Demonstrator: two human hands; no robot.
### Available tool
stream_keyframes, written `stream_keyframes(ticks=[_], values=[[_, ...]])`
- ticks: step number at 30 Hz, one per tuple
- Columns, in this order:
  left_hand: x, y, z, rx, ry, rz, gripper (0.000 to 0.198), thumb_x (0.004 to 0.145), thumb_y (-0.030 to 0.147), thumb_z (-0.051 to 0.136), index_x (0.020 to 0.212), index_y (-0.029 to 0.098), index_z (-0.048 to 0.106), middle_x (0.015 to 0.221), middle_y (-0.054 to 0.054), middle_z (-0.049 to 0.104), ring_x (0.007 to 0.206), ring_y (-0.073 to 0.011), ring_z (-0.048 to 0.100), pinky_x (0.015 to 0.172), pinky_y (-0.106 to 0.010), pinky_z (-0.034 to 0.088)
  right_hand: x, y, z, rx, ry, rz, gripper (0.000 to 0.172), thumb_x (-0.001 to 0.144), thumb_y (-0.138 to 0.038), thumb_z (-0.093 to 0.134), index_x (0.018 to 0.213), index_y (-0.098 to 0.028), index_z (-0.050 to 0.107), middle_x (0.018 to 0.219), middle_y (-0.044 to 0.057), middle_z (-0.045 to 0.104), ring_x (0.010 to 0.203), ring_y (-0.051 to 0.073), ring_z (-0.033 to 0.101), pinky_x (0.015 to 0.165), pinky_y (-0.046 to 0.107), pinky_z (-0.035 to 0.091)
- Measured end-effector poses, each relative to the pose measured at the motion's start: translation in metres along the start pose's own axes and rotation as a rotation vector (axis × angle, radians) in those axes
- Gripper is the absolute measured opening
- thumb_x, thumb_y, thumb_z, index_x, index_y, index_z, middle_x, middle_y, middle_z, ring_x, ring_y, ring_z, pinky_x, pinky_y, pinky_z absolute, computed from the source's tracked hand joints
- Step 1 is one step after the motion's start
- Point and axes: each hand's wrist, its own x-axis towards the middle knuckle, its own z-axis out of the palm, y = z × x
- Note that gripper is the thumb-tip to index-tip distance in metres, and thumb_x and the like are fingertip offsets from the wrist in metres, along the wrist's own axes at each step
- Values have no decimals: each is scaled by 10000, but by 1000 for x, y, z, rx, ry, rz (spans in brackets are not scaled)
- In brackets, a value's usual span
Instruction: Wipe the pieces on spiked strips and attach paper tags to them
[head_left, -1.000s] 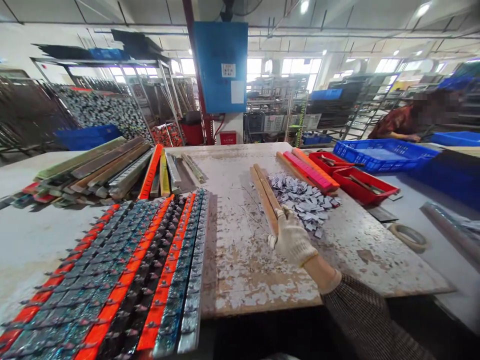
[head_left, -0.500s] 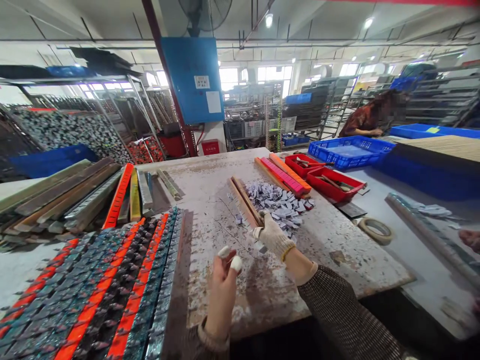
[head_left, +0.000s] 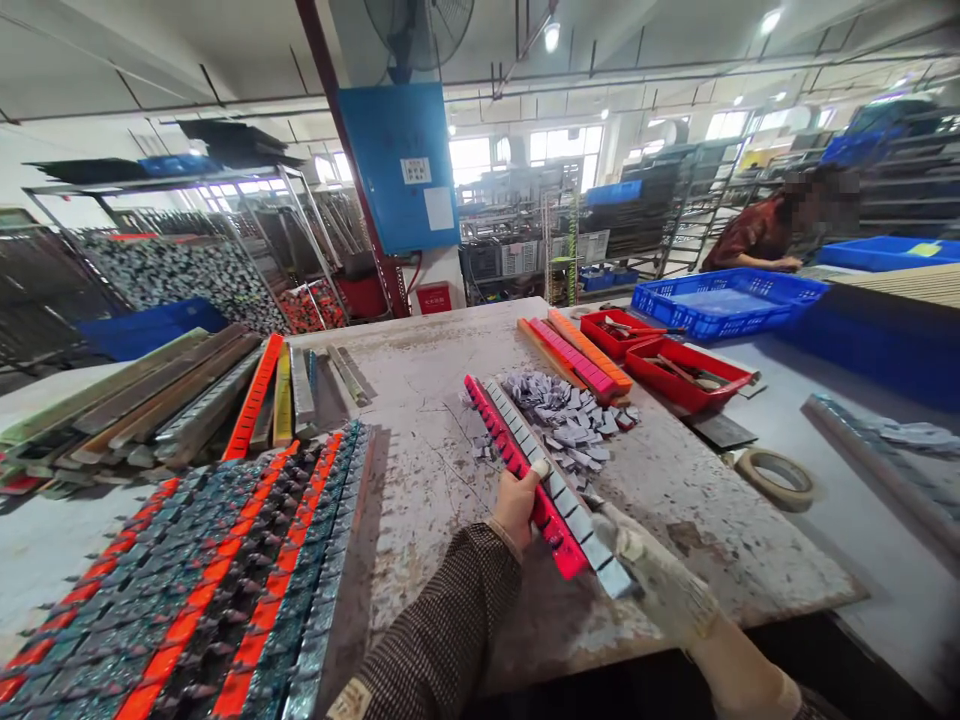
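Observation:
A long bar point(head_left: 551, 480) slants over the worktable, with a bright red notched side and a row of light grey segments along it. My left hand point(head_left: 517, 505) is closed around its middle, the white-covered thumb lying on the grey segments. At the bar's near end is my right hand point(head_left: 652, 570) in a pale glove, closed on that end; its fingertips are partly hidden and blurred. Just beyond the bar lies a heap of small grey-white pieces point(head_left: 574, 415).
On the left lie rows of spiked teal, black and orange strips point(head_left: 195, 590) and a stack of long bars point(head_left: 165, 390). Red trays point(head_left: 686, 385), a blue crate point(head_left: 720, 310) and a tape roll point(head_left: 772, 478) are on the right. A person point(head_left: 757, 230) sits further back.
My left hand has come from an open, raised pose onto the bar. The bar now shows its red and grey sides instead of brown wood, and my right hand has moved nearer and rightward.

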Motion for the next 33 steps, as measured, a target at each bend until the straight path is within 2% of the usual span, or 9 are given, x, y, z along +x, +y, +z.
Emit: stream_keyframes(ticks=[3,5,8,12,16,18,26,30,33], values=[[-3,-12,2,55,38,61,492,648,393,894,946,189,560,815,-6,672,671,-144,634,659,-273,553,10,7,-4,20,-31,86,691,728,-454,748,1363,-261,558,1077,74,736,926,259,705,829,412,600],[-6,-16,-1,98,56,117,463,682,377,861,971,185,554,848,-14,666,707,-147,628,680,-269,541,15,10,-6,21,-32,126,780,703,-376,765,1420,-232,491,1125,88,726,956,252,700,874,415,590],[-9,-12,-8,173,78,205,418,722,375,824,983,184,559,836,-3,637,697,-141,585,671,-262,512,16,10,-19,22,-20,163,759,699,-327,739,1410,-217,494,1127,91,715,1021,262,684,920,422,573],[-13,2,-23,274,90,311,415,726,396,817,999,192,580,827,5,616,718,-156,556,702,-278,493,12,-2,-49,48,-37,175,609,717,-390,726,1290,-223,605,1078,80,718,1031,283,674,916,431,567],[-19,12,-33,351,108,369,398,746,436,782,987,192,578,851,-7,622,770,-182,563,757,-304,487,8,-20,-69,78,-13,206,637,765,-473,740,1342,-240,600,1253,115,689,1192,323,625,1043,465,502],[-23,15,-37,378,112,384,369,770,434,752,991,195,577,862,-8,626,789,-188,566,779,-310,486,8,-25,-74,79,7,226,661,771,-510,737,1357,-243,589,1280,121,680,1209,329,619,1049,465,497],[-38,20,-47,445,107,393,336,796,427,710,1009,196,590,910,-36,663,826,-214,583,795,-326,494,15,-18,-83,67,74,224,702,725,-540,766,1343,-246,612,1234,114,700,1125,323,652,910,417,559],[-42,19,-49,454,108,382,372,795,461,699,1029,186,610,878,-36,664,804,-222,580,774,-331,500,17,-10,-90,105,62,240,778,707,-552,762,1393,-231,584,1105,119,724,922,290,686,745,386,576],[-44,18,-52,461,114,379,397,801,501,697,1029,185,622,881,-37,669,804,-226,582,784,-337,505,22,2,-95,131,69,238,769,733,-532,745,1426,-262,552,1226,121,702,808,237,672,652,347,553]])
